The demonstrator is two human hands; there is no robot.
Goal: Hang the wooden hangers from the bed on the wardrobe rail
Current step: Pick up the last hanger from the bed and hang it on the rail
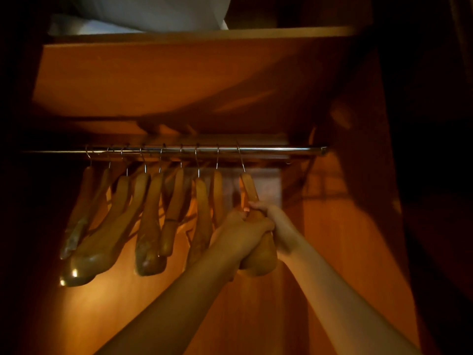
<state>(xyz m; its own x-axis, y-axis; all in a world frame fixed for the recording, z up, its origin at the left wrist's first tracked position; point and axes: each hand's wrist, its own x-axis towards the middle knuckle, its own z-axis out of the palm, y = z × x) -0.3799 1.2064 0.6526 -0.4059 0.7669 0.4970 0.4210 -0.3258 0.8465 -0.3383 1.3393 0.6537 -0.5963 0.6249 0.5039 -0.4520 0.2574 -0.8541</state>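
Note:
A chrome wardrobe rail runs across the dim wardrobe. Several wooden hangers hang from it by wire hooks, crowded toward the left. The rightmost wooden hanger has its hook over the rail, and both my hands are on its near arm. My left hand grips the arm from the left. My right hand grips it from the right, fingers curled over the top. The hands hide the middle of that hanger.
A wooden shelf sits right above the rail, with white bedding on top. The wardrobe's side wall stands at the right. A bare stretch of rail lies right of the last hook.

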